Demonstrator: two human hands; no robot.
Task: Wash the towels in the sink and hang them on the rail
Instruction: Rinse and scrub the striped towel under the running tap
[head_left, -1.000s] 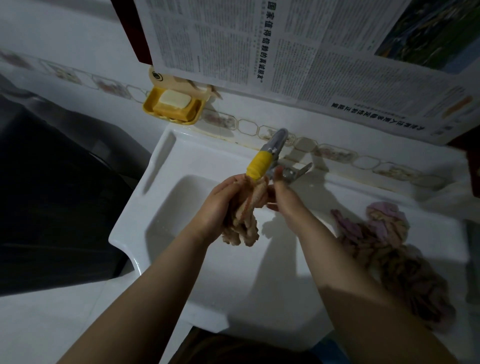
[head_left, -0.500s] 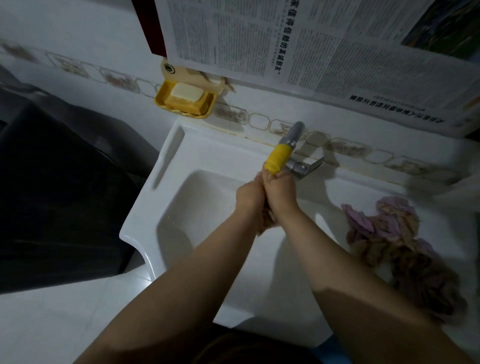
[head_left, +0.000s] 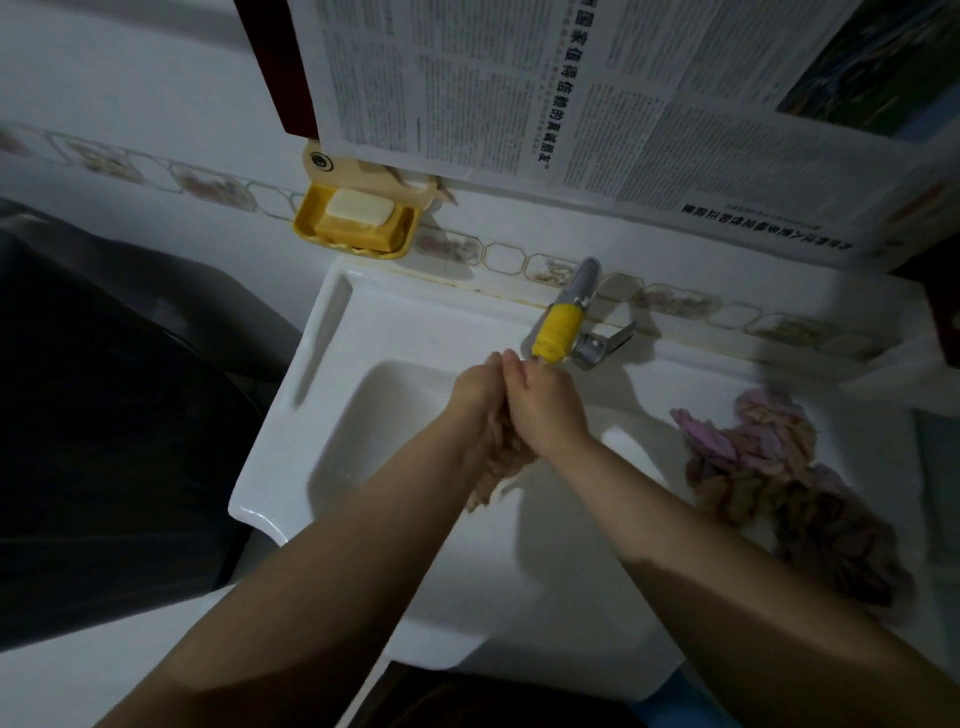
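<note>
Squeezing a beige towel (head_left: 501, 460) between left hand (head_left: 475, 389) and right hand (head_left: 545, 408), pressed together over the white sink (head_left: 363, 415) basin, just below the tap's yellow-wrapped spout (head_left: 558, 332). Curling both sets of fingers round the bunched cloth, left fingers (head_left: 493, 364) meeting right fingers (head_left: 517, 366) at the top of the bundle. Dangling a frayed end of the towel beneath the wrists, above the basin floor. Lying heaped on the sink's flat right-hand ledge, well apart from the hands: a pile of pink and beige towels (head_left: 769, 467), crumpled and overlapping. Jutting out from the tiled wall behind the spout, a metal tap lever (head_left: 605, 345) pointing right. Hanging on the wall to the upper left of the sink, a yellow soap dish (head_left: 358, 228) carrying a pale soap bar (head_left: 358, 208). Covering the wall above, sheets of newspaper (head_left: 571, 104) printed with Chinese text. Filling the left side, a dark bulky shape, too dim to identify.
</note>
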